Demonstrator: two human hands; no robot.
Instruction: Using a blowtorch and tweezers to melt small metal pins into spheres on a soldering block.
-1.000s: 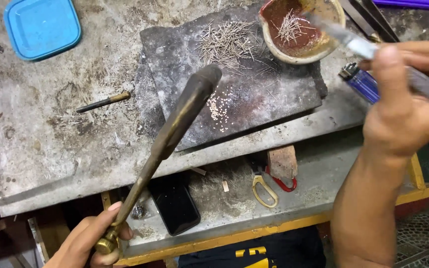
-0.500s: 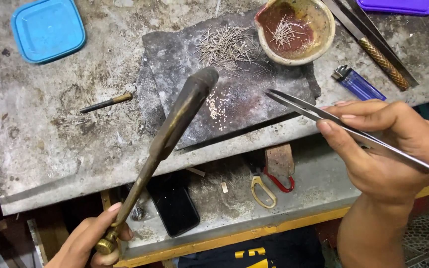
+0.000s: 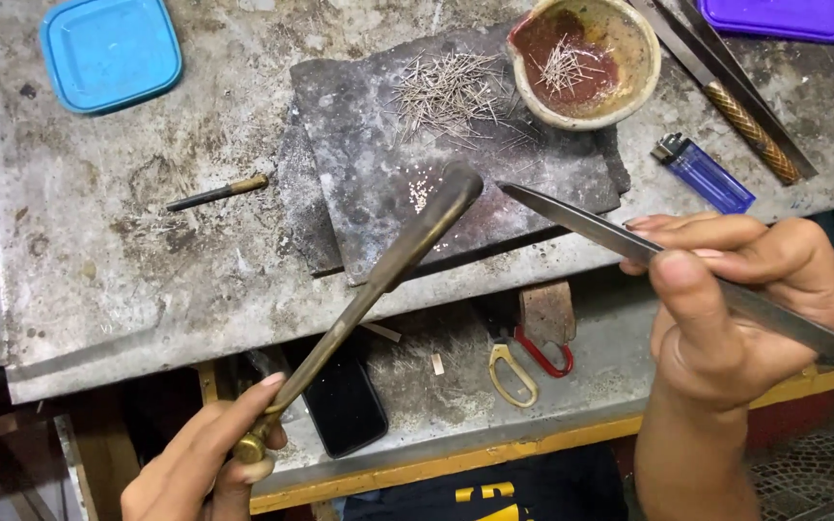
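1. Head view: the left hand [image 3: 207, 463] sits at the lower left, fingers clenched round the brass end of a long blowpipe torch [image 3: 369, 289]. The torch slants up and to the right from that hand, and its dark flared tip hangs over a grey slab [image 3: 378, 193] on the bench top.
2. The right hand [image 3: 736, 299] is at the lower right, thumb and fingers pinched on long steel tweezers [image 3: 629, 241]. Their pointed tips reach left toward the torch tip, close to it but apart, above the slab's near edge.
3. On the slab, beyond both hands, lies a scatter of thin wire pins [image 3: 446, 92]. A clay bowl [image 3: 586, 63] with more pins in it rests on the slab's far right corner.
4. Just above the right hand lies a blue lighter [image 3: 707, 176].
5. Far beyond the left hand lies a blue square lid [image 3: 111, 50].
6. Between the two hands, on a lower shelf, lies a black phone [image 3: 345, 405].
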